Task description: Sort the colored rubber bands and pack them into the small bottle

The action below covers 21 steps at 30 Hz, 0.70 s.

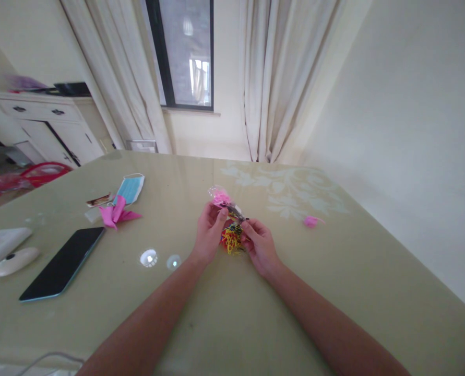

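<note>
Over the middle of the table, my left hand (210, 230) and my right hand (260, 244) hold a small dark, patterned bundle (235, 212) between them. Fingers and thumbs on both sides are closed on its ends. What it is made of is too small to tell. Just below it lies a tangle of thin yellow, red and dark loops (232, 239) that look like rubber bands, partly covered by my fingers. A clear plastic bag with pink contents (219, 197) is just beyond my left hand.
A pink folded-paper bird (118, 213), a blue face mask (130, 189) and a small packet (99, 200) lie to the left. Nearer are a black-screened phone (63, 263) and a white rounded object (16, 261). A small pink piece (311, 222) lies at right, before the wall.
</note>
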Each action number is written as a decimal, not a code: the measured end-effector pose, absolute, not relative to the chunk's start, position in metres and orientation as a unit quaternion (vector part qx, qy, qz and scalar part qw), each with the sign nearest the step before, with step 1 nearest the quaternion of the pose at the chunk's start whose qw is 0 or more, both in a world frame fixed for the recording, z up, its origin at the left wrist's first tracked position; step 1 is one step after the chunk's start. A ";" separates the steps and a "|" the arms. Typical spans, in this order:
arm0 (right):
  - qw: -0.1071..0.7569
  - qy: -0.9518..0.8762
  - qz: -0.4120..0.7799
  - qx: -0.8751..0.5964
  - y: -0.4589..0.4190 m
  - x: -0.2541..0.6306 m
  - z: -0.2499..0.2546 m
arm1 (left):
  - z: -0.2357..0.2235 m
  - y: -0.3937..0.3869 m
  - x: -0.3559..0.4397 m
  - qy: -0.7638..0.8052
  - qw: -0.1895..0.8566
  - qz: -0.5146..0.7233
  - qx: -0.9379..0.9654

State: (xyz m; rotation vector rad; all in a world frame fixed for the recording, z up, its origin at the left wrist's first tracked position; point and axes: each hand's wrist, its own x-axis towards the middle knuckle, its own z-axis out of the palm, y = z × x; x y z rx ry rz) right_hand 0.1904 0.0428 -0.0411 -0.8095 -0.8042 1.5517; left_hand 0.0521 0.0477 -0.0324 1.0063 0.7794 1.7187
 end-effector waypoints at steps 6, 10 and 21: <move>0.563 -0.371 0.658 -0.336 0.039 0.189 -0.039 | -0.029 0.046 0.051 0.335 0.443 0.707 0.438; 0.560 -0.382 0.655 -0.334 0.039 0.190 -0.039 | -0.026 0.044 0.051 0.338 0.433 0.708 0.444; 0.530 -0.372 0.706 -0.288 0.036 0.189 -0.036 | -0.031 0.044 0.053 0.327 0.463 0.687 0.456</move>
